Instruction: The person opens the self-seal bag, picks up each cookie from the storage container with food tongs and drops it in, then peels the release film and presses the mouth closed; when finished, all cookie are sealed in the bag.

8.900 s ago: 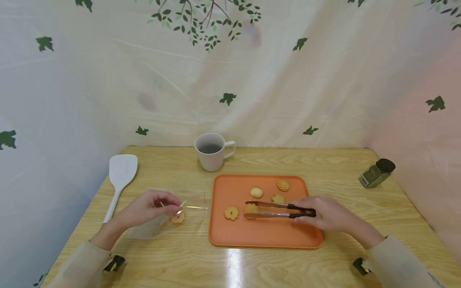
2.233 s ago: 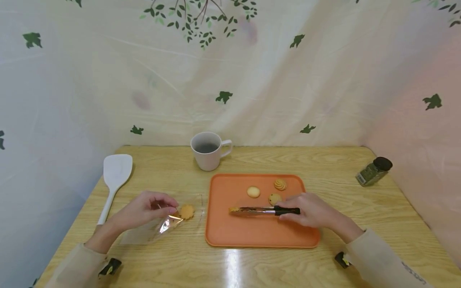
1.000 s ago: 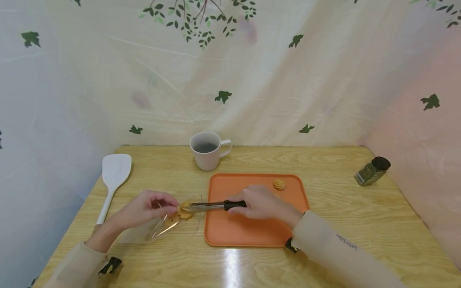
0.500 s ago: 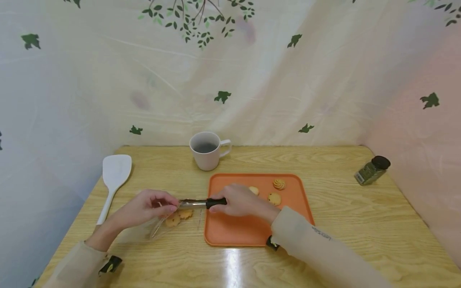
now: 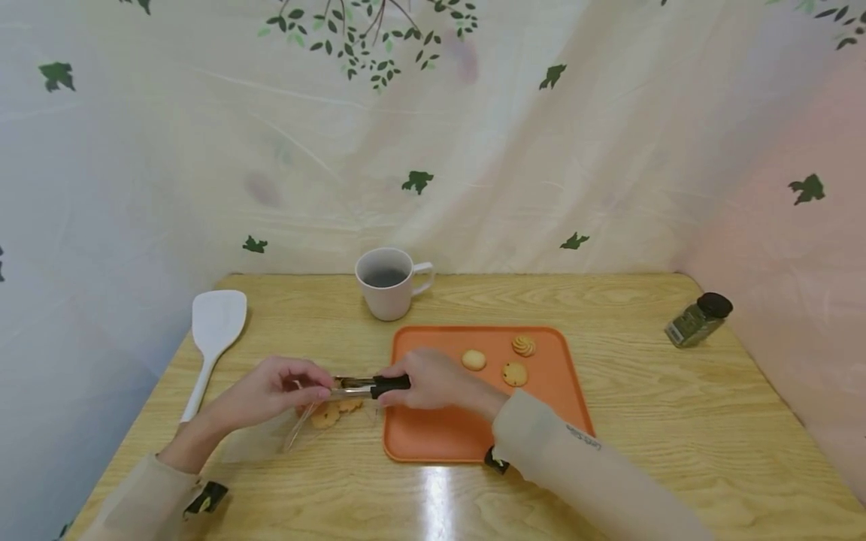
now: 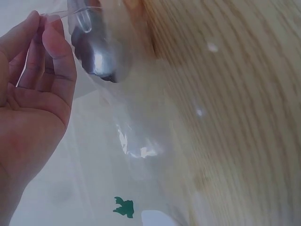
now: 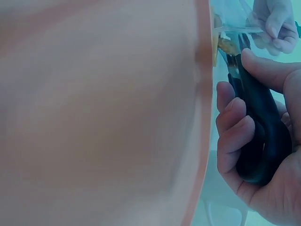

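With thumb and fingertips, my left hand (image 5: pixel 287 385) pinches the rim of a clear plastic bag (image 6: pixel 141 141). Cookies (image 5: pixel 326 416) show through the film just below those fingers. My right hand (image 5: pixel 433 378) grips metal tongs by their black handle (image 7: pixel 263 127), above the left side of an orange tray (image 5: pixel 433 443). The tongs' metal tip (image 6: pixel 96 56) is inside the bag; in the head view the left fingers partly cover it. Three cookies lie on the tray: a plain oval cookie (image 5: pixel 473 360), a swirled cookie (image 5: pixel 524 346) and a dotted round cookie (image 5: pixel 515 374).
A white mug (image 5: pixel 386 297) with dark contents stands behind the tray. To the left lies a white spatula (image 5: pixel 218 323). A glass jar with a black lid (image 5: pixel 699 321) stands near the table's right edge. Patterned cloth (image 5: pixel 433 150) hangs around the table.
Flower-shaped cookies have gone from the tray into the bag, where only one lay at first. My right hand carried the tongs leftward into the bag. The left hand keeps its pinch.
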Available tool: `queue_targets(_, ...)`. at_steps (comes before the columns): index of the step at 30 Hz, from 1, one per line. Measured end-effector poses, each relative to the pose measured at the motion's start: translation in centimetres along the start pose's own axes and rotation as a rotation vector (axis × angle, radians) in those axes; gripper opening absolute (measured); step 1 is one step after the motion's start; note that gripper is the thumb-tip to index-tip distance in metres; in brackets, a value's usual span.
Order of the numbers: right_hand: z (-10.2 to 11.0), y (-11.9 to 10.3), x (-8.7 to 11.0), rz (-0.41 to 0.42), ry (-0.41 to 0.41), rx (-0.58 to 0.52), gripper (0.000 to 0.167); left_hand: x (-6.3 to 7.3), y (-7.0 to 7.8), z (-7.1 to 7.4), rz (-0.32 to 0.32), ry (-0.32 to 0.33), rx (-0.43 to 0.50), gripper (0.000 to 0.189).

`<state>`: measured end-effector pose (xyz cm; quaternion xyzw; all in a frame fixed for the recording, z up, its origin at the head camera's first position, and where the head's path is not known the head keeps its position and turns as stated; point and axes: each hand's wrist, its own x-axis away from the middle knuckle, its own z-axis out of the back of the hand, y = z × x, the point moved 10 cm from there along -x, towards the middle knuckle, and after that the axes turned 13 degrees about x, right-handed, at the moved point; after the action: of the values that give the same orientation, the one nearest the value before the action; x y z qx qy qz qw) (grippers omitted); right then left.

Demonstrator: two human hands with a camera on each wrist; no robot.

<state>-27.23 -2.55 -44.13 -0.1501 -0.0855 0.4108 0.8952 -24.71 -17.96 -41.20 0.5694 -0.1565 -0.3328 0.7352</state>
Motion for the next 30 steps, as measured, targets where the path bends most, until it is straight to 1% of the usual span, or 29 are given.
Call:
queue_targets(3,0.1,0.1,0.3,0.006,0.007,-0.010,0.046,0.1,0.1,0.1,-0.012,0.003,-0.002,0.016)
queue_targets(9,0.6,0.2,1.0,0.035,0.021,0.031,0.049,0.2,-0.1,0.1,-0.009,0.002,-0.006,0.013)
queue_targets(15,0.9,0.4,1.7,0.062,0.007,0.068,0.056,0.1,-0.1,0.0,0.003,-0.011,0.023,0.012)
queue_targets(19,1.2,0.5,2.2,0.080,0.001,0.102,0.054,0.0,-0.1,0.0,-0.001,-0.013,0.029,0.013)
queue_targets(22,1.6,0.8,2.7,0.066,-0.003,0.121,0.056,0.1,-0.1,0.1,-0.003,-0.011,0.026,0.013)
queue_targets(26,2.2,1.3,3.5,0.033,-0.009,0.150,0.062,0.1,-0.1,0.0,-0.007,-0.017,0.042,0.013)
queue_targets(30,2.9,1.5,4.2,0.032,0.012,0.156,0.062,0.2,-0.1,0.0,-0.009,-0.021,0.061,0.013)
